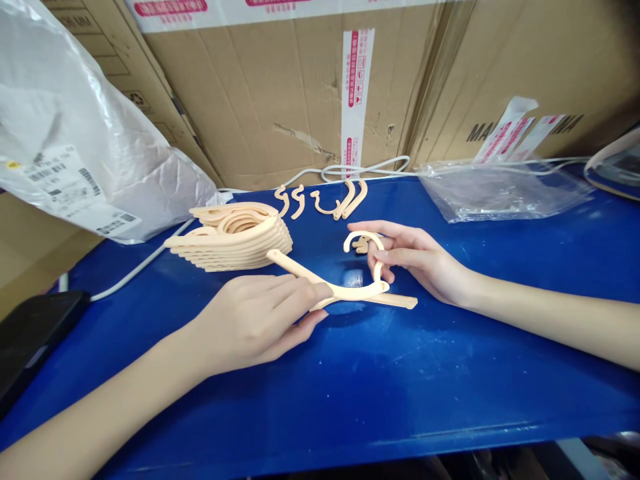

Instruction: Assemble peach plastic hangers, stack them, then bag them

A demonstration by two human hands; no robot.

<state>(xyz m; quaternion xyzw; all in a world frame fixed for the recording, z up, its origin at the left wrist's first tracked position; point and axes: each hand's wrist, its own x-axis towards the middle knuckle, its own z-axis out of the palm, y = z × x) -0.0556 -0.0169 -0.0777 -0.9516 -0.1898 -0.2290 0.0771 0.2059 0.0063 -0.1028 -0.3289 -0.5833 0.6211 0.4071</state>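
Note:
A cream plastic folding hanger is between my two hands, just above the blue table. My left hand pinches its arms near the middle, one arm pointing up to the left and another reaching right. Its curved hook stands up at the right end, with my right hand closed on it between thumb and fingers. Behind the hook, partly covered by the fingers, is a small tan piece whose kind I cannot make out. To the left sits a neat stack of cream hangers.
Loose hooks and curved hanger arms lie at the back of the blue table. A clear plastic bag is back right, a silver parcel bag left, a black phone-like object front left. Cardboard boxes wall the back.

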